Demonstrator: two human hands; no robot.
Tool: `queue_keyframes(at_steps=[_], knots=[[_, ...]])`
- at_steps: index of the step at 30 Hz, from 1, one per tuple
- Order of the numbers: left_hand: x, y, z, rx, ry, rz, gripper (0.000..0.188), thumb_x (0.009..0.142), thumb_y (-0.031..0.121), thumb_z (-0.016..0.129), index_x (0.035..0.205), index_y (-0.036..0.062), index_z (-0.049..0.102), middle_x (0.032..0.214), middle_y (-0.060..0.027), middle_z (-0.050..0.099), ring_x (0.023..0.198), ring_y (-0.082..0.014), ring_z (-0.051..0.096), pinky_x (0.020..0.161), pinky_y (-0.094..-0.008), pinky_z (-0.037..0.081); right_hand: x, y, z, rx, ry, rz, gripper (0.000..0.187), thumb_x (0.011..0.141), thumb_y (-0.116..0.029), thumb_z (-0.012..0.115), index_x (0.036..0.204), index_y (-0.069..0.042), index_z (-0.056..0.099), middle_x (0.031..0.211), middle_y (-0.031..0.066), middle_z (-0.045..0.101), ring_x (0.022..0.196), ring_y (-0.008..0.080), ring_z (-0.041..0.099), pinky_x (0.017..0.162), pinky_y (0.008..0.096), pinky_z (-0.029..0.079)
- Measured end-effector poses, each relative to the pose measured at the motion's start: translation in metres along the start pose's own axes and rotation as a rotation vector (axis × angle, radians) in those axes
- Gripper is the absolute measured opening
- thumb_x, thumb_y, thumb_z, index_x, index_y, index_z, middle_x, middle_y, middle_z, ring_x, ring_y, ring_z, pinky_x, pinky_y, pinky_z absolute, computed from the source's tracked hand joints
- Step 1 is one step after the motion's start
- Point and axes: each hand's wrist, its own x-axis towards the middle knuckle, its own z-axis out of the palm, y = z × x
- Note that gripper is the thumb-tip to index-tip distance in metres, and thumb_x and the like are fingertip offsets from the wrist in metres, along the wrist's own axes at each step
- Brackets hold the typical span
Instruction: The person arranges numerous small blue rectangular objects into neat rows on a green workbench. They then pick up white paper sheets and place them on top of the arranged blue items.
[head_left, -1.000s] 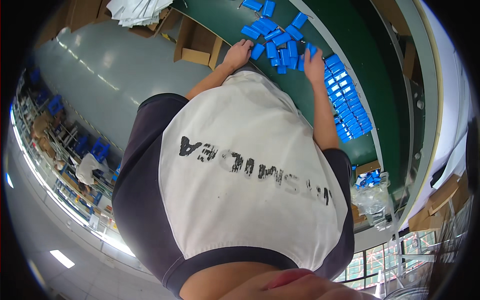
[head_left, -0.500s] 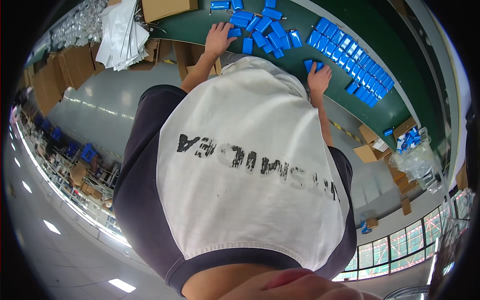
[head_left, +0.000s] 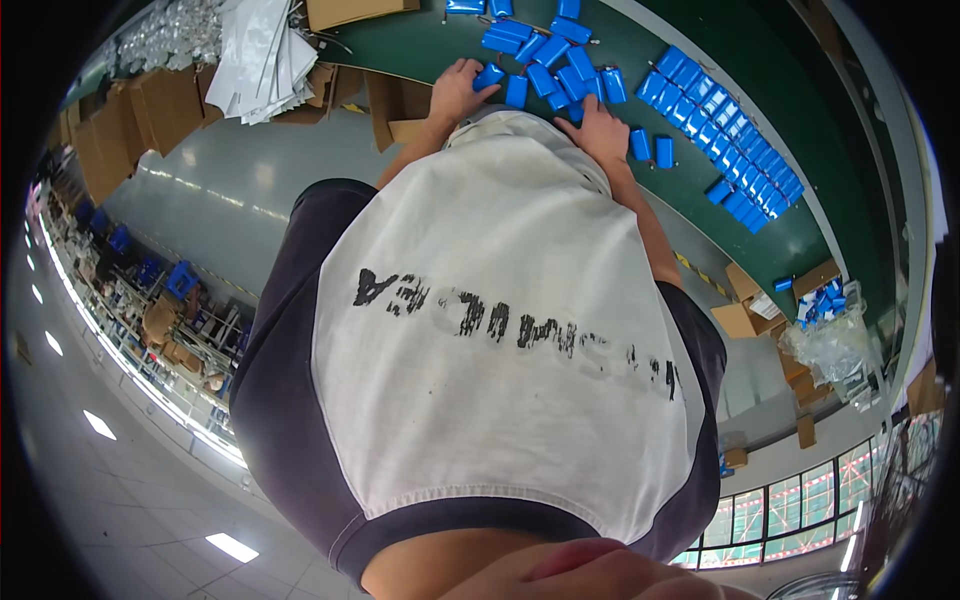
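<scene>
On the green bench lie loose blue shrink-wrapped packs that look like battery packs (head_left: 541, 80). At the left edge of this loose group, my left hand (head_left: 458, 92) is closed on a blue battery pack (head_left: 488, 76), thumb and fingertips against it. My right hand (head_left: 602, 134) reaches into the near side of the group, thumb and fingers apart around another pack (head_left: 576, 113); whether they touch it I cannot tell. Just right of that hand, two packs (head_left: 652, 150) stand side by side, apart from the rest.
Tight rows of blue packs (head_left: 720, 132) run along the bench's right side. Farther right, an open carton (head_left: 822, 300) holds small blue-and-white pieces, beside clear plastic bags (head_left: 825, 345). White flat sheets or bags (head_left: 262, 62) and cardboard boxes (head_left: 165, 110) stand at the left.
My right hand has let go of the pack at the right and moved left to the loose group, leaving two packs side by side. My left hand stays at its pack, which has turned slightly.
</scene>
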Motion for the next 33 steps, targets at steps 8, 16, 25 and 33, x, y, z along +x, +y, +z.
queue_keyframes(at_steps=[8, 16, 25, 33], knots=[[0.011, -0.010, -0.003, -0.027, 0.135, -0.094, 0.037, 0.089, 0.028, 0.073, 0.122, 0.0135, 0.064, 0.125, -0.0131, 0.058, 0.113, -0.0372, 0.058, 0.092, -0.0461, 0.053, 0.008, 0.015, 0.034, 0.035, 0.065, -0.100, 0.036, 0.093, -0.042, 0.062, 0.105, -0.009, 0.053, 0.076, 0.0201, 0.071, 0.069, 0.0432, 0.071, 0.064, 0.0549, 0.059], [0.061, 0.003, 0.009, -0.074, 0.213, 0.051, 0.040, 0.080, 0.032, 0.083, 0.110, 0.0151, 0.062, 0.111, -0.0086, 0.061, 0.103, -0.0357, 0.058, 0.087, -0.0462, 0.052, 0.036, 0.006, -0.020, 0.268, 0.418, -0.098, 0.018, 0.093, -0.030, 0.068, 0.093, -0.013, 0.062, 0.085, 0.0075, 0.069, 0.080, 0.0364, 0.069, 0.067, 0.0490, 0.057], [0.054, 0.003, -0.013, 0.074, 0.064, 0.144, 0.031, 0.080, 0.017, 0.077, 0.109, 0.0153, 0.069, 0.105, -0.0071, 0.061, 0.102, -0.0310, 0.060, 0.089, -0.0417, 0.054, 0.162, -0.007, -0.054, -0.098, 0.165, -0.300, 0.036, 0.088, -0.026, 0.074, 0.119, -0.016, 0.059, 0.114, 0.0084, 0.063, 0.111, 0.0326, 0.061, 0.092, 0.0447, 0.055], [0.049, -0.027, -0.036, 0.082, 0.229, 0.010, 0.033, 0.089, 0.017, 0.072, 0.122, 0.0151, 0.070, 0.114, -0.0094, 0.061, 0.102, -0.0318, 0.058, 0.088, -0.0414, 0.054, 0.134, 0.020, -0.036, -0.039, 0.332, -0.452, 0.021, 0.093, -0.022, 0.067, 0.112, -0.014, 0.065, 0.107, 0.0076, 0.063, 0.105, 0.0300, 0.063, 0.087, 0.0454, 0.056]])
